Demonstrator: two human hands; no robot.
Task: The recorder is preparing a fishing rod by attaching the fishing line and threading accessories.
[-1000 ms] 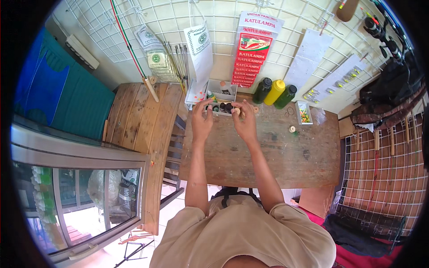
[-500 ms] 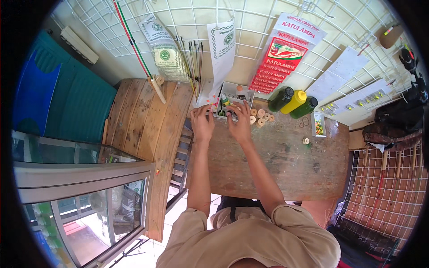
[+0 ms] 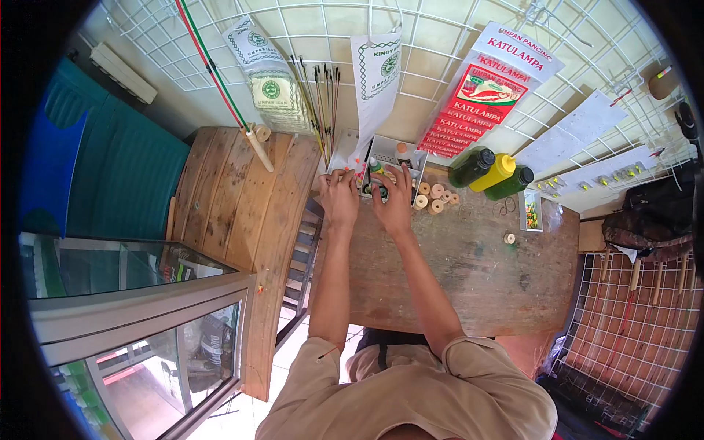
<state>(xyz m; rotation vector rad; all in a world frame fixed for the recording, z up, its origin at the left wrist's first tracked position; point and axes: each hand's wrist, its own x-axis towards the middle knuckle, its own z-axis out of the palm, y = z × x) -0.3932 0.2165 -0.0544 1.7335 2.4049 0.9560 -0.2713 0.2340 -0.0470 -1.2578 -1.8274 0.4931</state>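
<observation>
A white compartmented box (image 3: 418, 163) stands at the back of the wooden worktable, with both hands at its near side. My left hand (image 3: 339, 199) is at its front left corner, fingers curled in and close together beside small red and pink bits (image 3: 359, 167); whatever they hold is hidden. Over the front compartments hovers or rests my right hand (image 3: 396, 207), its thumb and fingers apart, with nothing visible between them. Just beyond that hand, a small green bottle (image 3: 376, 166) leans in the box. The hand partly covers other small items there.
Wooden spools (image 3: 436, 193) cluster right of the box. Farther right are two dark bottles, a yellow bottle (image 3: 500, 173) and a small white tray (image 3: 522, 213) of colourful bits. Packets hang on the wire grid (image 3: 440, 22) behind. A plank table (image 3: 220, 191) stands left.
The view has shifted slightly, so the tabletop things sit a little farther right. My left fingers have drawn closer together; my right hand stays over the box.
</observation>
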